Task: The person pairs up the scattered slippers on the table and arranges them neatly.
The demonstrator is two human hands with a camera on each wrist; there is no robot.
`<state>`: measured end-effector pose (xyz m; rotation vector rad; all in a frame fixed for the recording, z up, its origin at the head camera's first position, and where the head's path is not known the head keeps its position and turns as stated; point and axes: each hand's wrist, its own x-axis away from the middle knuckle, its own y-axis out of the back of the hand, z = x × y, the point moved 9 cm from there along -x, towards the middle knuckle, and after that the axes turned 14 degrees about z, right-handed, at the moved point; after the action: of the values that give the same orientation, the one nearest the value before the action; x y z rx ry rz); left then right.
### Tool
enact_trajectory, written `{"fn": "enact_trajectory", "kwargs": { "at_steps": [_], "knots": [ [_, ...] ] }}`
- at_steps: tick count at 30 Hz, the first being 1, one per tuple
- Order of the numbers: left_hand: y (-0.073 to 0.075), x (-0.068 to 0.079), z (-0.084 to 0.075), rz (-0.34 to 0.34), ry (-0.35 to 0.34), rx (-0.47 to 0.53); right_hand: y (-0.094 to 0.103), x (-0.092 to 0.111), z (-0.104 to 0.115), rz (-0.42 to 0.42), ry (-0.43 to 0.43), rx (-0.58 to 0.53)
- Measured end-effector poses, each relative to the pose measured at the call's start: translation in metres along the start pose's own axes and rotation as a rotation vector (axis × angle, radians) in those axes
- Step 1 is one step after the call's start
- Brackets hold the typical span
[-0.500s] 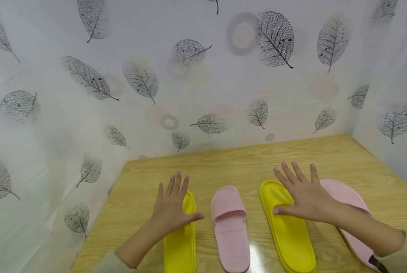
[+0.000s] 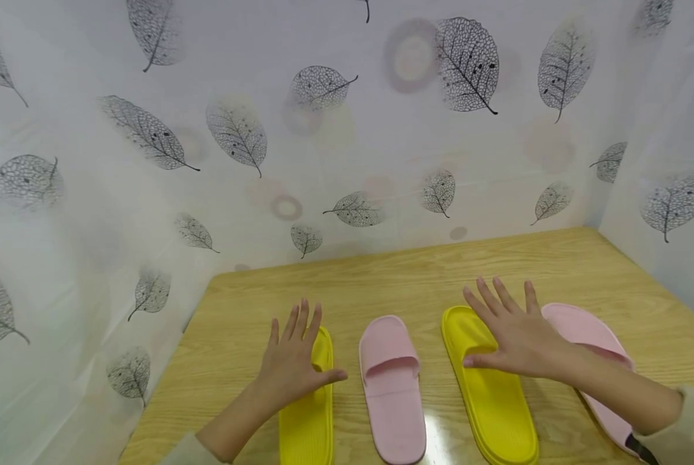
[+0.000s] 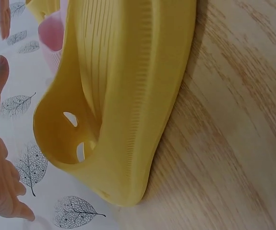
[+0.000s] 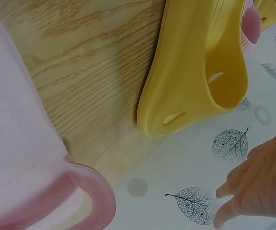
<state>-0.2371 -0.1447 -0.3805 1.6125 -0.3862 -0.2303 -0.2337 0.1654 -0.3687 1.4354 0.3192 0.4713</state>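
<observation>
Four slippers would be too exact a tally, so several slippers lie in a row, yellow and pink by turns. Above the left yellow slipper (image 2: pixel 307 431) my left hand (image 2: pixel 291 368) hovers with fingers spread, apart from it in the left wrist view. My right hand (image 2: pixel 518 339) is spread over the right yellow slipper (image 2: pixel 501 413), holding nothing. Between the hands lies a pink slipper (image 2: pixel 395 394), toe pointing away. Another pink slipper (image 2: pixel 579 326) is at the far right, partly hidden beneath my right forearm.
The slippers rest on a wood-grain table (image 2: pixel 382 284). A pale sheet with a leaf print (image 2: pixel 469 64) hangs behind the table and along both sides.
The view has shifted very slightly. Both hands stay spread over the yellow slippers, and the slippers keep their places.
</observation>
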Motion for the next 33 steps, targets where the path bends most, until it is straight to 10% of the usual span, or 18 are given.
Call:
{"fn": "enact_trajectory", "kwargs": {
  "at_steps": [33],
  "knots": [
    [-0.029, 0.004, 0.018, 0.06, 0.04, 0.044, -0.025, 0.004, 0.003, 0.058, -0.032, 0.003]
  ]
}}
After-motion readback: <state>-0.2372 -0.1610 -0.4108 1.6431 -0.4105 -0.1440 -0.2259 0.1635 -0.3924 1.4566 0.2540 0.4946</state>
